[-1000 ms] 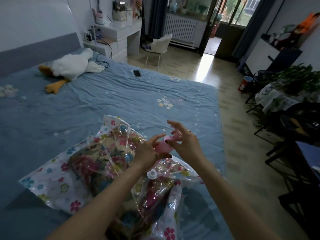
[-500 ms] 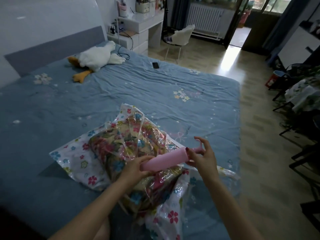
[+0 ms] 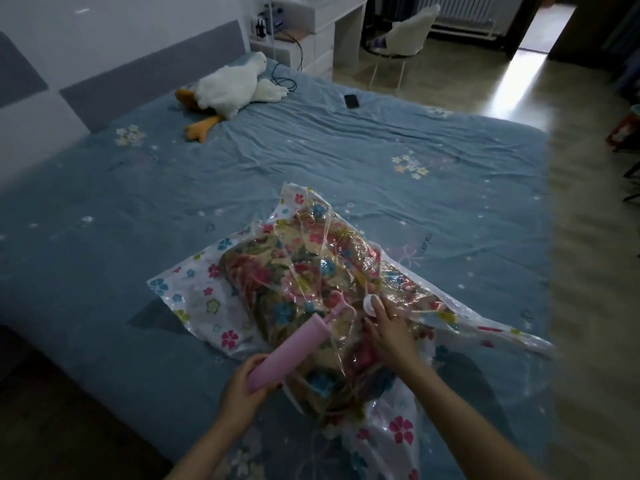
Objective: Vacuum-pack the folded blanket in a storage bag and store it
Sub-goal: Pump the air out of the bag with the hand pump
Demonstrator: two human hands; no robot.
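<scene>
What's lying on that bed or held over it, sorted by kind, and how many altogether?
Plush goose: 1
Phone: 1
Storage bag: 1
Folded blanket inside the bag: 1
Pink hand pump, held in the left hand: 1
White valve cap on the bag, at the right hand: 1
Total: 6

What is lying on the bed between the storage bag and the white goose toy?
Nothing: in the head view only bare blue bedsheet separates the storage bag from the goose toy.
</scene>
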